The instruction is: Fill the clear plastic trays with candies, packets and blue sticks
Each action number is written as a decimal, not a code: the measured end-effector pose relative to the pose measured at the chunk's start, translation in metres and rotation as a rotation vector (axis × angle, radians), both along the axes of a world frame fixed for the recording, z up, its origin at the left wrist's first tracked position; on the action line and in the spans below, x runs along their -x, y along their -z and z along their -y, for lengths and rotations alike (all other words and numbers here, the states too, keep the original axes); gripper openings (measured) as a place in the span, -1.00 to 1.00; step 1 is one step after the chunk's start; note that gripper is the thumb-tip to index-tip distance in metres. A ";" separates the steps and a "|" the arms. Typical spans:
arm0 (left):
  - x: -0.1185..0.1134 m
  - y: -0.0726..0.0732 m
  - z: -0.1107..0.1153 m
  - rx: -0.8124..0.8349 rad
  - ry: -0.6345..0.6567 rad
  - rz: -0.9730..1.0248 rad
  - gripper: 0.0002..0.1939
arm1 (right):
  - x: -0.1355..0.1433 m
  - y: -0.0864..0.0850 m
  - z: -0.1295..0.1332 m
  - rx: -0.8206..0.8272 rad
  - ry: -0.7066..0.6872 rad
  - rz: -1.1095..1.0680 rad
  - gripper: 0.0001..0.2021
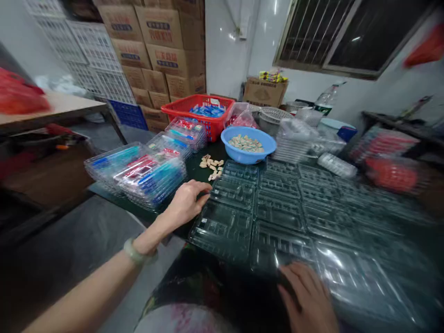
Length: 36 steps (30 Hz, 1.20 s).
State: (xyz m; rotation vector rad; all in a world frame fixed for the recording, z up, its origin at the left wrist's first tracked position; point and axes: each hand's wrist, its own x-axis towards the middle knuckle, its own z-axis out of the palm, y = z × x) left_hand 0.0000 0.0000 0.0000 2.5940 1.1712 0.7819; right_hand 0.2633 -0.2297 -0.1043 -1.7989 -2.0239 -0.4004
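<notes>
Rows of clear plastic trays (227, 224) lie side by side on the dark green table. My left hand (189, 200), with a pale green bangle at the wrist, has its thumb and fingertips closed at the left edge of a clear plastic tray (234, 192) in the leftmost column. At the table's near side, my right hand (307, 296) touches or hovers by the front edge of another tray (280, 247). Its fingers are stretched and its thumb is apart; motion blurs it. Small pale pieces (211, 165) lie loose just beyond my left hand.
A blue basin (248, 150) holds many small pale pieces. Left of it, stacked filled packs (149, 178) stand near a red basket (197, 108) with blue packets. Behind are cartons (163, 34), and a stack of clear trays (289, 143) stands at the back right.
</notes>
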 end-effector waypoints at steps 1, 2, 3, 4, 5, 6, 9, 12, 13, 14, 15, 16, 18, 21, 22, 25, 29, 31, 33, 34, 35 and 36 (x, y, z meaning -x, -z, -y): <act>0.000 -0.001 -0.001 0.000 -0.004 0.001 -0.83 | 0.000 0.000 0.000 -0.001 0.002 0.000 -0.74; 0.001 -0.002 -0.001 0.001 -0.006 0.000 -0.83 | 0.000 0.001 -0.001 -0.003 0.002 0.000 -0.74; 0.001 -0.002 -0.002 0.004 -0.004 -0.002 -0.83 | 0.001 0.001 -0.002 -0.004 0.002 -0.001 -0.74; 0.002 -0.002 -0.002 0.008 0.002 -0.007 -0.83 | 0.000 0.001 -0.002 -0.004 0.000 -0.002 -0.74; 0.002 -0.001 -0.002 0.014 0.011 -0.013 -0.82 | 0.000 0.001 -0.003 -0.003 -0.001 -0.001 -0.74; 0.002 0.001 -0.002 0.022 0.025 -0.022 -0.81 | 0.000 0.001 -0.003 -0.003 -0.005 -0.002 -0.74; 0.003 0.008 -0.002 0.045 0.067 -0.050 -0.79 | 0.000 0.000 -0.004 -0.011 -0.016 -0.024 -0.75; 0.004 0.013 -0.001 0.045 0.065 -0.045 -0.78 | 0.001 0.000 -0.002 0.000 -0.018 -0.065 -0.76; 0.005 0.014 -0.001 0.042 0.058 -0.038 -0.77 | 0.001 0.001 -0.002 0.008 -0.019 -0.077 -0.76; 0.006 0.014 -0.001 0.039 0.048 -0.029 -0.77 | 0.001 0.001 -0.001 0.015 -0.021 -0.087 -0.76; 0.007 0.013 0.000 0.038 0.038 -0.021 -0.77 | 0.001 0.001 0.000 0.020 -0.020 -0.100 -0.76; 0.007 0.013 0.000 0.040 0.031 -0.017 -0.77 | 0.002 0.002 0.000 0.023 -0.015 -0.114 -0.76; 0.009 0.012 0.000 0.043 0.021 -0.017 -0.77 | 0.003 0.001 0.000 0.026 -0.005 -0.143 -0.77; 0.010 0.014 0.000 0.038 0.020 -0.021 -0.79 | 0.008 -0.003 -0.001 0.041 0.017 -0.188 -0.79; 0.009 0.015 0.001 0.032 0.023 -0.018 -0.79 | 0.010 -0.005 -0.001 0.050 0.024 -0.205 -0.79; 0.008 0.023 0.003 0.014 0.041 0.002 -0.79 | 0.017 -0.013 -0.003 0.077 0.038 -0.264 -0.79; 0.007 0.034 0.004 0.032 0.075 -0.004 -0.76 | 0.023 -0.023 -0.005 0.113 0.080 -0.341 -0.77; 0.006 0.036 0.005 0.046 0.080 -0.013 -0.73 | 0.025 -0.026 -0.006 0.136 0.108 -0.374 -0.77; 0.006 0.036 0.004 0.060 0.074 -0.019 -0.72 | 0.026 -0.029 -0.007 0.158 0.131 -0.398 -0.76; 0.005 0.036 0.004 0.067 0.069 -0.023 -0.71 | 0.027 -0.030 -0.008 0.166 0.141 -0.405 -0.76; 0.005 0.035 0.005 0.069 0.061 -0.024 -0.70 | 0.028 -0.032 -0.009 0.171 0.150 -0.408 -0.77; 0.004 0.034 0.005 0.066 0.051 -0.023 -0.69 | 0.028 -0.033 -0.010 0.175 0.159 -0.408 -0.77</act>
